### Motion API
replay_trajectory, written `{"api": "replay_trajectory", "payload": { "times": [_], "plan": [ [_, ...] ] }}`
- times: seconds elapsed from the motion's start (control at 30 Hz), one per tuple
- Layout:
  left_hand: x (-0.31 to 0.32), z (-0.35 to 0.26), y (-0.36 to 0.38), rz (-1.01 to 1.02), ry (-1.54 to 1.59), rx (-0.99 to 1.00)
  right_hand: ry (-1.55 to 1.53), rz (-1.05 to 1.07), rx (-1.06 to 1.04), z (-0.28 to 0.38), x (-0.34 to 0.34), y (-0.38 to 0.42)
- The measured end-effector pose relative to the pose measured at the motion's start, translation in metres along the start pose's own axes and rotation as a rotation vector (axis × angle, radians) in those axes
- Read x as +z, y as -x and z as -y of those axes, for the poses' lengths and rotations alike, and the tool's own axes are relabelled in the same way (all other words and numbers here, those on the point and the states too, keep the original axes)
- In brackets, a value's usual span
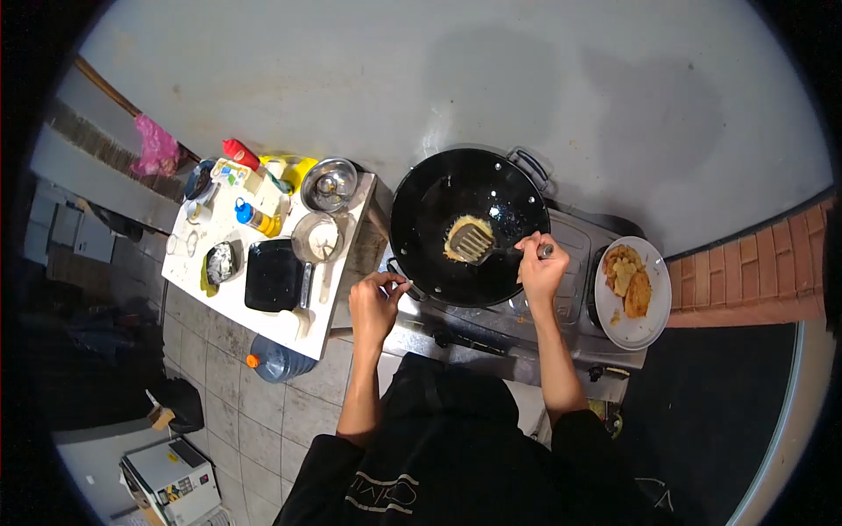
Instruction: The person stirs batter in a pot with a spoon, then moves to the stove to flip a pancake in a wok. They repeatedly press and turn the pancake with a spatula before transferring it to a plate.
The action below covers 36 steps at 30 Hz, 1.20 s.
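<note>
the right hand (541,263) is closed around the handle of a slotted spatula (474,244), its butt end poking out past the fist, while the left hand (377,302) has its fingertips gathered together at the near-left side handle (407,282) of the wok (421,197); at this wide angle i can't tell whether they actually pinch that handle or only rest by it. the yellow piece of food (454,230) lies about mid-wok, to the left of the right fist and slightly farther from the body, and ahead and to the right of the left hand. of the two, the right hand is nearer to it. the spatula's long axis runs nearly crosswise, from the fist over the wok's right side leftward to the slotted blade, which overlaps the right and near part of the food, leaving the far and left edges showing around it. beyond the right hand, outside the wok, sits a plate (651,331) bearing browned fried pieces (638,294).
</note>
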State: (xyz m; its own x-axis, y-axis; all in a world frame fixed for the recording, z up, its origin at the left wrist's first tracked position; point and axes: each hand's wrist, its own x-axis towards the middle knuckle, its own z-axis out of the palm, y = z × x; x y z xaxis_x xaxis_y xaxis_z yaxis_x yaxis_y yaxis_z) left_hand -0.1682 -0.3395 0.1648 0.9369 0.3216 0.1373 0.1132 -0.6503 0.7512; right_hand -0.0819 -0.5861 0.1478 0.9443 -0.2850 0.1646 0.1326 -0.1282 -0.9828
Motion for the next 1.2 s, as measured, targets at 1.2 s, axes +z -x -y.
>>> {"api": "replay_trajectory", "payload": {
  "times": [1.2],
  "plan": [
    [-0.005,-0.014,0.022,-0.098,-0.183,-0.07,-0.142,0.304,-0.031,-0.016,-0.015,-0.039]
  ]
}}
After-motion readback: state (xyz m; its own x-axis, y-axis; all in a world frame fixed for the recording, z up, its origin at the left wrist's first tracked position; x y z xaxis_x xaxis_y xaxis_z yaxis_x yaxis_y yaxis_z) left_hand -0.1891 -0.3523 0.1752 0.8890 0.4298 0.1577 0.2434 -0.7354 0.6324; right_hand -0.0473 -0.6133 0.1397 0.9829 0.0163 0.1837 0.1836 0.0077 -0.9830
